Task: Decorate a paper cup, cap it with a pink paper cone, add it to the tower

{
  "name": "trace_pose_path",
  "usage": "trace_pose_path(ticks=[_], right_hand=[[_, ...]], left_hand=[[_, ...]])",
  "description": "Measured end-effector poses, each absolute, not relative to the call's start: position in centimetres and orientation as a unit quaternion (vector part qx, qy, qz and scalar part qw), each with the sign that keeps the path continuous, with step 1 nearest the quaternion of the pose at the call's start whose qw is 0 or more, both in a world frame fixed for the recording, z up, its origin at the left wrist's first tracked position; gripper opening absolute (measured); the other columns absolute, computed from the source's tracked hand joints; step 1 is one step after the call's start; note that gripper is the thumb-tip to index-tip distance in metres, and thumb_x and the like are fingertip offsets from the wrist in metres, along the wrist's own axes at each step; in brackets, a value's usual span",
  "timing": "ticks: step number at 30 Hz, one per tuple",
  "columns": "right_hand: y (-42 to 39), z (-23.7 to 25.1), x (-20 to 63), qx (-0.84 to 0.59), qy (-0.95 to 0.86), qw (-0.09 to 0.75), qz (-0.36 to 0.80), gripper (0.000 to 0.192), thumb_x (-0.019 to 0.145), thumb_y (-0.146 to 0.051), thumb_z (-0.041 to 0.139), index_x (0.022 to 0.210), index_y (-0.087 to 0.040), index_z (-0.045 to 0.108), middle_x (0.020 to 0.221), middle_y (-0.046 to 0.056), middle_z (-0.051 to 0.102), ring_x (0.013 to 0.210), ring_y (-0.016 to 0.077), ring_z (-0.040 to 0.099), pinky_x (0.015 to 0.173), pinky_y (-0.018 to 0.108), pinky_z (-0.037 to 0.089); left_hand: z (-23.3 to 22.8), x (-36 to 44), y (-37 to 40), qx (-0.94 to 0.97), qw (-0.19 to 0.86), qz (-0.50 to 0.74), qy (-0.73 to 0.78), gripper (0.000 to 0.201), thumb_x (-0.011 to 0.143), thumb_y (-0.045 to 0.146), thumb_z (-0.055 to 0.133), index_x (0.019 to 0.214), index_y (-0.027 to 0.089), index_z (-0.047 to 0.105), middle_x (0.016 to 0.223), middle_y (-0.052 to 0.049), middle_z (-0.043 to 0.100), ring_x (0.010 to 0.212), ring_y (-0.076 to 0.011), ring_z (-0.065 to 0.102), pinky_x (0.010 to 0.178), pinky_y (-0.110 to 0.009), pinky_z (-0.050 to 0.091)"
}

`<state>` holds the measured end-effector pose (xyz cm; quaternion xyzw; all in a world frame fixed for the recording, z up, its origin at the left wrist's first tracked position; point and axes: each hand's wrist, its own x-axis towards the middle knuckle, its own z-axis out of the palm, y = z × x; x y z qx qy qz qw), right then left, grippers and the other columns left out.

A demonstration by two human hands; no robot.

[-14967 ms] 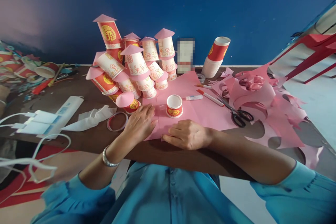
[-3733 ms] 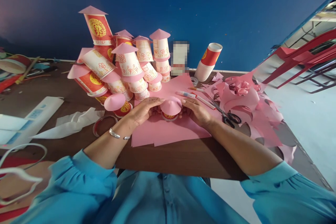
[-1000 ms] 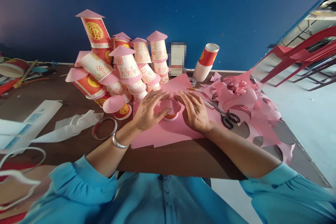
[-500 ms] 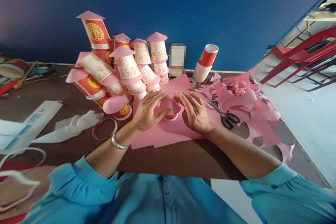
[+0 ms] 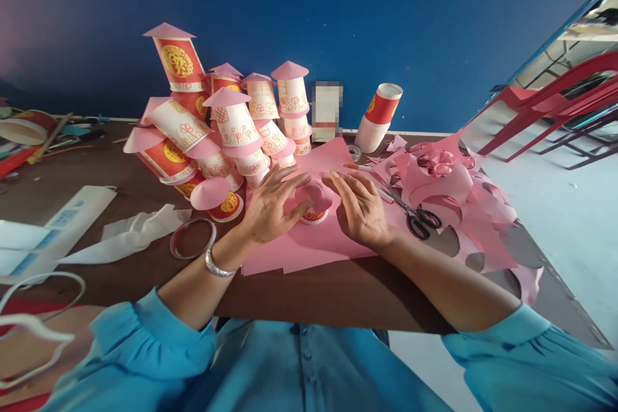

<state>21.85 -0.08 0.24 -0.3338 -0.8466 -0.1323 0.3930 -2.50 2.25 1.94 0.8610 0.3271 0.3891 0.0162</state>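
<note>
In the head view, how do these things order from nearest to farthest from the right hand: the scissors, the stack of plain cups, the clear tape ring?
From the right hand:
1. Scissors, just to its right on the pink scraps.
2. Stack of plain cups, farther back by the blue wall.
3. Clear tape ring, across on the left, beyond the left hand.

Bare table [image 5: 313, 296] lies open at 6 o'clock. The cup towers [image 5: 226, 129] block 10 to 12 o'clock; scissors [image 5: 412, 212] and paper scraps [image 5: 463, 206] crowd 3 o'clock.
</note>
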Motion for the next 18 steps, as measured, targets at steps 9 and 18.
trace_pose_path(ticks=[9,18], right_hand=[[-1.0,0.1,22.3,-0.35,-0.848,0.376,-0.128,0.078,0.097,-0.006,0.043,0.169,-0.022,0.019,0.139,0.012,0.072,0.128,0.0291,0.069,0.117,0.061,0.046],[-1.2,0.1,22.4,-0.338,-0.86,0.364,-0.114,0.065,0.099,-0.008,0.046,0.161,-0.022,0.039,0.146,0.013,0.067,0.13,0.0277,0.069,0.119,0.06,0.047]], left_hand=[[2.6,-2.8,1.6,0.867,-0.035,0.356,0.346,0.038,0.094,0.043,0.071,0.129,0.026,0.067,0.13,-0.01,0.075,0.128,-0.0311,0.069,0.127,-0.062,0.037],[3.0,-2.7,1.4,0.871,-0.05,0.351,0.34,0.037,0.095,0.044,0.069,0.128,0.025,0.068,0.126,-0.011,0.077,0.126,-0.032,0.07,0.126,-0.062,0.038]])
